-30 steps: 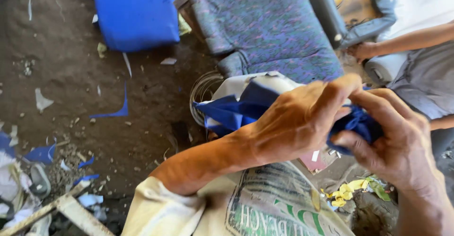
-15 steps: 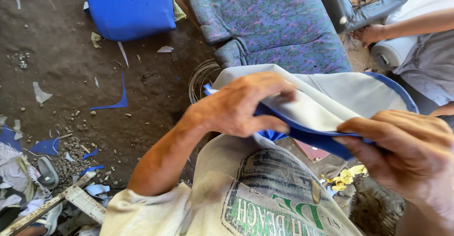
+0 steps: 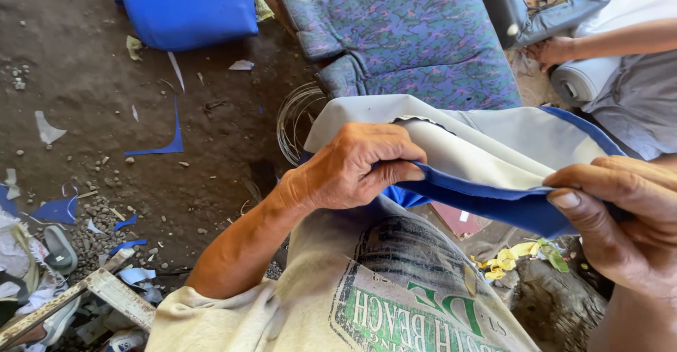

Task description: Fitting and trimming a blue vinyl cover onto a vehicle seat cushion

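Stretching across the middle right of the frame, the blue cover edge (image 3: 486, 200) runs lengthwise between the left hand (image 3: 352, 169) and right hand (image 3: 620, 225), both pinched closed on it.

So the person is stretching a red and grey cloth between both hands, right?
Not quite. In the head view the cloth is blue and grey, not red. The rest holds: the left hand and right hand pinch its edge and hold it stretched between them.
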